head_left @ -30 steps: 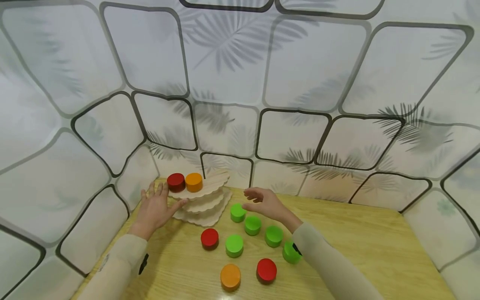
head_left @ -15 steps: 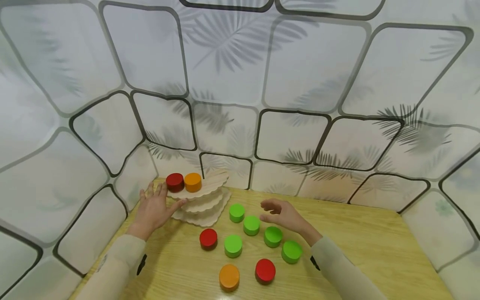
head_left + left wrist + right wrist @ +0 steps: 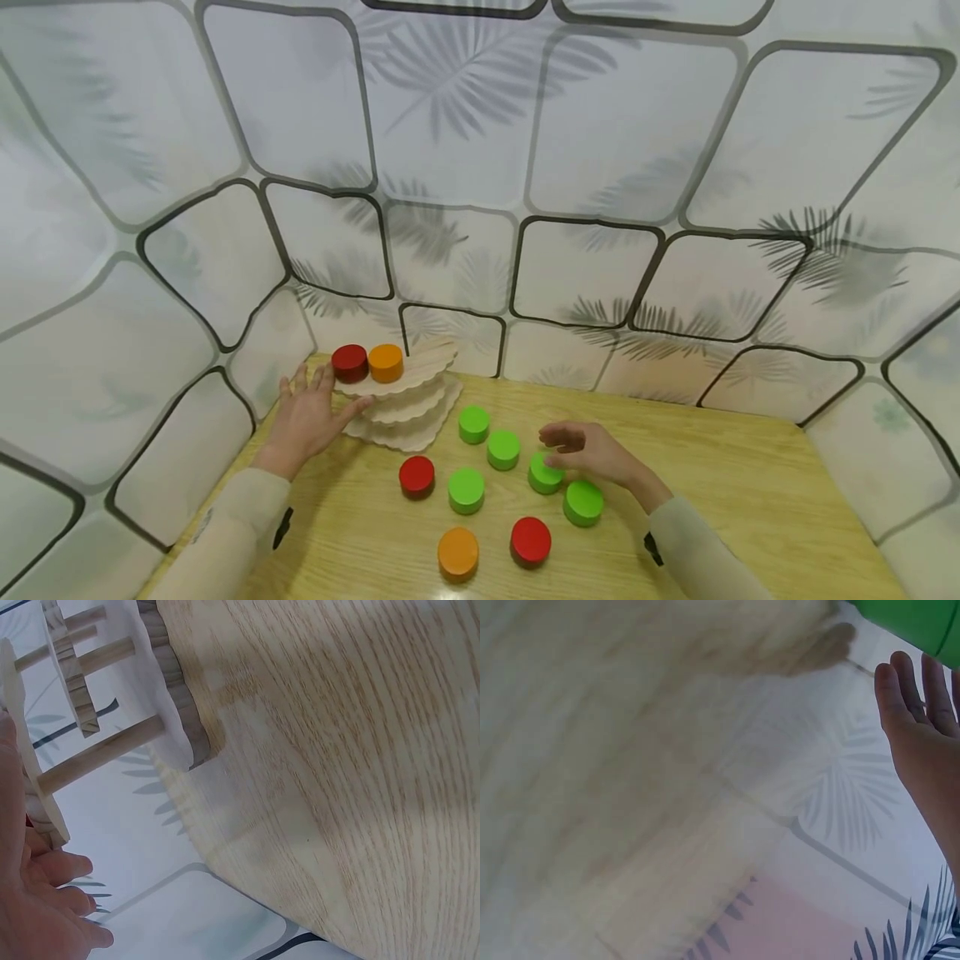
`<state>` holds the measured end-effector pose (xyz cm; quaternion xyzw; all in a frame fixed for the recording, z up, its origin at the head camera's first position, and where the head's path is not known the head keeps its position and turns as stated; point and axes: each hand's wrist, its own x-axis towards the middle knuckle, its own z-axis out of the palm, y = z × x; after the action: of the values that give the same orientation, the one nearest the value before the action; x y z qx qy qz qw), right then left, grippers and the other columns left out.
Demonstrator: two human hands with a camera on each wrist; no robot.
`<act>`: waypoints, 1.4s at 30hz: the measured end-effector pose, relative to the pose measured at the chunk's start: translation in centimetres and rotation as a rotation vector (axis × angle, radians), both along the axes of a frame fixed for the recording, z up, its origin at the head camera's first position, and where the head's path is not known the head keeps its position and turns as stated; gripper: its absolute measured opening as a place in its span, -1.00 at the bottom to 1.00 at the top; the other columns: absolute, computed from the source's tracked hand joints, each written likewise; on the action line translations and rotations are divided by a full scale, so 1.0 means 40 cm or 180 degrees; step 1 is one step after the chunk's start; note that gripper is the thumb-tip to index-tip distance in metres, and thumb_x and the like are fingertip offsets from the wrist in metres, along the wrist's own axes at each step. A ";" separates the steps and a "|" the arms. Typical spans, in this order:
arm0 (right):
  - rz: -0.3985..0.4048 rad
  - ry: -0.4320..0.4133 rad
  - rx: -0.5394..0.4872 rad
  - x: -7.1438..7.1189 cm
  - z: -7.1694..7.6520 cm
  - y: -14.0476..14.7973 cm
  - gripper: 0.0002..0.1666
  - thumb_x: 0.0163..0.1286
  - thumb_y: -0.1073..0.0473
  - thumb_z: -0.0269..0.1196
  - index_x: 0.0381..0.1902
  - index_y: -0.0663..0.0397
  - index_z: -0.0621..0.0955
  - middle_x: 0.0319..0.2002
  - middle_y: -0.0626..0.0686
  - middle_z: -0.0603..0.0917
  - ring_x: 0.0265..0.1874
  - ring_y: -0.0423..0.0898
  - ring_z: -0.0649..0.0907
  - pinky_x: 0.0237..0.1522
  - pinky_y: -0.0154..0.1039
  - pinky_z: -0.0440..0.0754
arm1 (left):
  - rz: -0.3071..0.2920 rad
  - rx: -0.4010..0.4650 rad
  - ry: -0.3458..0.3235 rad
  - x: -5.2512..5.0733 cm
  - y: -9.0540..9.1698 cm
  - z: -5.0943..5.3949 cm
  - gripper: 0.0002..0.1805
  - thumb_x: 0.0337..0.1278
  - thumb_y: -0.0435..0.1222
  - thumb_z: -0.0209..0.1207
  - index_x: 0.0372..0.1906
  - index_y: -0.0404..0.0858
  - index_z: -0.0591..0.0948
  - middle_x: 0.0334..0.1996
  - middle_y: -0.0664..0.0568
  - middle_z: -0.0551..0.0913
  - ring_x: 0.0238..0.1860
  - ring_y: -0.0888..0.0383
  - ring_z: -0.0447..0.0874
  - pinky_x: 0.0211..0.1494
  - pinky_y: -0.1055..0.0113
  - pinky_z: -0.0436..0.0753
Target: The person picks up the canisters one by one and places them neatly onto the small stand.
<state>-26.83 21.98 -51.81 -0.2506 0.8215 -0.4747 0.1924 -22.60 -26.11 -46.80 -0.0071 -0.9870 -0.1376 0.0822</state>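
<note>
A tiered wooden stand [image 3: 408, 408] with scalloped shelves stands in the back left corner; a dark red round block [image 3: 350, 363] and an orange round block [image 3: 386, 363] sit on its top shelf. My left hand [image 3: 303, 425] rests at that shelf's left edge, thumb along the front and fingers spread. In the left wrist view, posts [image 3: 101, 754] join the shelves beside the hand. My right hand [image 3: 596, 454] hovers with bent fingers, its thumb overlapping a green round block [image 3: 544, 475] in the head view. Contact there cannot be told; the hand appears to hold nothing.
More green blocks [image 3: 503, 450] lie in a slanting row on the wooden table [image 3: 720, 492]. Nearer are a single green block [image 3: 467, 490], two red blocks [image 3: 417, 477] and an orange block [image 3: 458, 554]. Patterned walls [image 3: 585, 275] close off the back and sides.
My right hand has moved right and toward me, away from the stand and along the green row. The left hand has stayed at the shelf. The blocks look unmoved.
</note>
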 end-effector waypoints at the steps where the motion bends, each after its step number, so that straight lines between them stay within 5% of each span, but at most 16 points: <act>1: 0.0011 -0.0037 -0.0011 0.002 -0.004 0.004 -0.30 0.46 0.04 0.41 0.41 0.28 0.53 0.31 0.28 0.66 0.30 0.22 0.65 0.24 -0.32 0.62 | -0.0003 0.0007 0.0001 0.000 0.000 0.000 0.17 0.44 0.39 0.00 0.61 -0.57 0.12 0.53 -0.58 0.24 0.59 -0.61 -0.07 0.56 -0.55 -0.08; 4: 0.0061 -0.0103 -0.0011 0.008 -0.013 0.011 -0.29 0.45 0.06 0.42 0.43 0.28 0.52 0.33 0.28 0.64 0.32 0.22 0.63 0.26 -0.33 0.61 | -0.0007 0.0011 -0.0002 0.000 0.000 -0.002 0.16 0.43 0.39 0.00 0.60 -0.57 0.14 0.52 -0.58 0.25 0.59 -0.61 -0.06 0.56 -0.55 -0.07; 9: 0.0118 -0.0149 0.0004 0.015 -0.020 0.016 -0.25 0.45 0.06 0.42 0.47 0.27 0.49 0.37 0.26 0.62 0.40 0.24 0.58 0.44 0.12 0.53 | -0.0011 0.0011 0.0000 0.001 0.000 -0.005 0.16 0.43 0.38 0.01 0.59 -0.58 0.16 0.52 -0.57 0.25 0.60 -0.60 -0.05 0.56 -0.55 -0.07; 12: 0.0118 -0.0142 0.0026 0.016 -0.024 0.020 -0.25 0.45 0.05 0.42 0.47 0.25 0.49 0.37 0.25 0.63 0.41 0.25 0.57 0.45 0.23 0.48 | -0.0016 0.0028 -0.0017 0.002 0.002 -0.006 0.16 0.44 0.38 0.00 0.60 -0.57 0.15 0.53 -0.58 0.24 0.60 -0.60 -0.07 0.56 -0.55 -0.09; 17: 0.0134 -0.0154 0.0079 0.020 -0.026 0.025 -0.26 0.45 0.03 0.43 0.46 0.23 0.50 0.38 0.23 0.63 0.41 0.22 0.58 0.45 0.12 0.52 | -0.0019 0.0055 -0.0051 0.002 0.003 -0.008 0.17 0.43 0.40 -0.01 0.60 -0.57 0.13 0.53 -0.58 0.23 0.60 -0.61 -0.09 0.56 -0.56 -0.12; 24: 0.0202 -0.0113 0.0133 0.024 -0.024 0.029 -0.28 0.42 0.04 0.45 0.44 0.19 0.54 0.37 0.21 0.63 0.41 0.22 0.57 0.35 -0.35 0.53 | -0.0025 0.0042 -0.0018 0.003 0.004 -0.007 0.16 0.43 0.39 0.00 0.60 -0.57 0.15 0.53 -0.58 0.24 0.60 -0.61 -0.07 0.55 -0.57 -0.11; 30: 0.0270 -0.0096 0.0209 0.028 -0.027 0.033 -0.28 0.42 0.02 0.46 0.44 0.15 0.55 0.38 0.17 0.63 0.41 0.18 0.57 0.40 -0.20 0.53 | -0.0024 0.0017 -0.0019 0.004 0.006 -0.007 0.16 0.43 0.39 0.01 0.59 -0.57 0.16 0.52 -0.58 0.24 0.60 -0.60 -0.06 0.56 -0.56 -0.10; 37: 0.0243 -0.0094 0.0263 0.025 -0.035 0.029 -0.26 0.40 -0.01 0.47 0.45 0.13 0.55 0.36 0.11 0.65 0.38 0.03 0.61 0.31 -0.41 0.51 | -0.0015 -0.0017 -0.0022 0.002 0.003 -0.006 0.16 0.42 0.39 0.00 0.59 -0.56 0.16 0.52 -0.57 0.26 0.60 -0.59 -0.03 0.56 -0.55 -0.08; 42: 0.0222 -0.0022 0.0334 0.018 -0.032 0.022 -0.24 0.41 -0.05 0.46 0.46 0.11 0.54 0.36 0.11 0.65 0.38 0.07 0.60 0.34 -0.32 0.51 | -0.0019 0.0002 -0.0040 -0.003 -0.004 0.000 0.17 0.42 0.40 0.00 0.60 -0.56 0.14 0.52 -0.58 0.24 0.60 -0.59 -0.06 0.57 -0.55 -0.10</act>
<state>-26.11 22.87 -53.07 -0.2669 0.8354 -0.4248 0.2245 -22.72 -26.26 -46.81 -0.0091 -0.9875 -0.1381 0.0757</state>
